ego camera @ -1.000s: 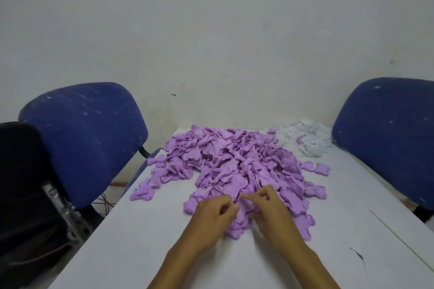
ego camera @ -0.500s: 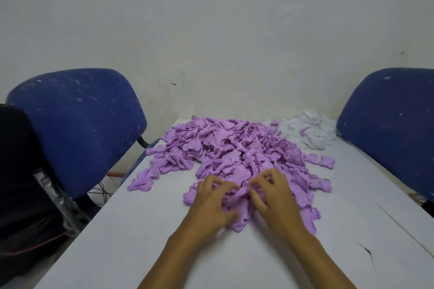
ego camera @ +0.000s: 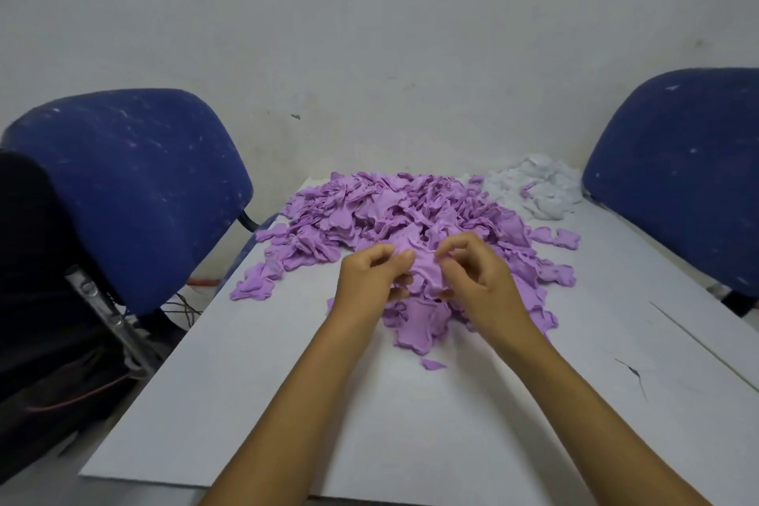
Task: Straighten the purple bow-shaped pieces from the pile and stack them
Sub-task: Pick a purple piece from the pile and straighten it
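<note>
One purple bow-shaped piece (ego camera: pixel 425 273) is pinched by left hand (ego camera: pixel 371 283) and right hand (ego camera: pixel 478 283) above the pile (ego camera: pixel 394 214).
Straightening is judged under way; flattening and stacking on the table (ego camera: pixel 287 403) are called for next.

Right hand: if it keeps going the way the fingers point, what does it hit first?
The right hand points up-left; it already pinches a purple piece, with the left hand just beyond, likely met next. Depth is unclear.

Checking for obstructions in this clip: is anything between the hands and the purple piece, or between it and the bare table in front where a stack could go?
Nothing visible. The left hand and right hand already pinch the purple piece. The near table carries only one small purple scrap.
</note>
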`<state>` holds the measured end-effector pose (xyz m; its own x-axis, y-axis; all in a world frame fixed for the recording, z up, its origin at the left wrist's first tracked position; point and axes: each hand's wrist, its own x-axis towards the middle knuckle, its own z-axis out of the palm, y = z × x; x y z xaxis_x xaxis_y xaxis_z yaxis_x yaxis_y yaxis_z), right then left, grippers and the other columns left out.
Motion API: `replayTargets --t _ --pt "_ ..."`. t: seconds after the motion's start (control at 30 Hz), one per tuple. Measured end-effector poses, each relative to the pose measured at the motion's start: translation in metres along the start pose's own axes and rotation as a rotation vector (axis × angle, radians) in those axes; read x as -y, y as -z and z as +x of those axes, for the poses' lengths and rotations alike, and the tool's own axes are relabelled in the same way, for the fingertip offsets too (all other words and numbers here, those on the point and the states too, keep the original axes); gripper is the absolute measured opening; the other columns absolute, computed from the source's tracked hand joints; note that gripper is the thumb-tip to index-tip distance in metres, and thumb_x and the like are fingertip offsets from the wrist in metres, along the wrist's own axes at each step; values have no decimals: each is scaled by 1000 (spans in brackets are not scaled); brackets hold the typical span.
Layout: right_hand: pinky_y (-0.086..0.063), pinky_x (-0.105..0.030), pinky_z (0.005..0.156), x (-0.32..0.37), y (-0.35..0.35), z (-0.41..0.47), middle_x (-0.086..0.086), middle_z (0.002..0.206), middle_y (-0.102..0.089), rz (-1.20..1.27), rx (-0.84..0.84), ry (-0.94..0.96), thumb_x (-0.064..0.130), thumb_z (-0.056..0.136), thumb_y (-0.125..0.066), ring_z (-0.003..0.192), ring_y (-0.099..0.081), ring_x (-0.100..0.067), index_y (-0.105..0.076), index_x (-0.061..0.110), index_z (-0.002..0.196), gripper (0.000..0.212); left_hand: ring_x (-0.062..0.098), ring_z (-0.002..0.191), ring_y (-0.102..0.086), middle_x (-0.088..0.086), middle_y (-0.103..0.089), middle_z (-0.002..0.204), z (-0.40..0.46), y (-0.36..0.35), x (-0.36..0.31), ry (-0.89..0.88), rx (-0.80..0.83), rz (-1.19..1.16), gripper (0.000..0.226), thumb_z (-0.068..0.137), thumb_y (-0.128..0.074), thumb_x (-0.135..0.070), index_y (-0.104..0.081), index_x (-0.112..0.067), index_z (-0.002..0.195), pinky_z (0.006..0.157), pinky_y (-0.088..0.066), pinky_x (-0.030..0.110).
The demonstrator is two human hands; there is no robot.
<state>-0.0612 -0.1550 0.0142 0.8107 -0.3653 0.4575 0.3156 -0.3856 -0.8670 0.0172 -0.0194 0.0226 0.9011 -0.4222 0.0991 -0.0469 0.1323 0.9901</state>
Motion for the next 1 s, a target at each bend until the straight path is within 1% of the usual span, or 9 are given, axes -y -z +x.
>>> replayTargets --t 0.1,0.17,0.3,0.37,0.57,0.7,0.8,0.9,1.0 --pt "-53 -19 71 3 6 -3 18 84 -68 -214 -24 101 4 93 -59 69 -61 -5 -72 33 92 32 13 58 -60 2 -61 63 0 -6 -4 12 -5 -39 19 91 -65 -9 -64 -12 72 53 -50 22" --pt "-44 -9 68 2 10 -8 15 86 -67 -338 -27 167 2 90 -64 73 -60 -3 -77 27 96 29 13 56 -58 1 -59 60 0 -7 -5 -1 -9 -28 21 91 -64 -7 -62 -10 70 53 -50 23" --pt "-46 -19 66 3 13 -9 0 80 -66 -532 59 191 2 85 -65 69 -57 -10 -78 22 101 29 13 52 -55 4 -58 60 -1 -8 -3 -34 -16 27 20 89 -65 -5 -63 -8 69 54 -50 23" --pt "-40 -17 65 5 11 -7 -4 78 -63 -573 143 157 2 84 -61 67 -53 -11 -77 22 101 31 13 50 -53 5 -57 58 1 -8 -3 -52 -33 59 20 88 -66 -6 -63 -7 68 54 -49 23" --pt "-33 -25 56 13 11 1 3 62 -50 -546 412 -4 9 82 -53 56 -38 -8 -57 20 68 18 13 45 -48 0 -53 49 5 -12 -2 -72 -50 118 29 85 -71 -7 -61 -11 58 50 -45 22" --pt "-42 -24 52 23 17 2 6 53 -35 -135 607 -195 18 73 -52 51 -34 -11 -46 19 57 17 13 42 -45 0 -50 46 9 -15 -7 -21 -61 36 31 84 -70 -5 -61 -12 55 47 -44 22" --pt "-41 -26 56 20 26 1 -1 56 -37 266 640 -318 15 78 -57 53 -36 -14 -57 7 74 9 13 42 -44 0 -48 47 9 -18 -10 28 -53 14 29 85 -67 -4 -59 -12 58 44 -40 19" --pt "-37 -26 54 16 24 -1 -5 57 -44 663 556 -411 16 75 -61 56 -38 -16 -60 2 88 19 15 56 -55 5 -60 70 4 -23 -16 109 190 -150 9 93 -59 -12 -65 -9 88 50 -47 23" --pt "-41 -25 55 15 22 1 -2 59 -50 836 552 -372 25 69 -76 60 -45 -15 -66 8 80 22 24 63 -63 14 -67 79 -1 -23 -18 94 436 -292 40 93 -47 -37 -62 -4 111 65 -51 35"
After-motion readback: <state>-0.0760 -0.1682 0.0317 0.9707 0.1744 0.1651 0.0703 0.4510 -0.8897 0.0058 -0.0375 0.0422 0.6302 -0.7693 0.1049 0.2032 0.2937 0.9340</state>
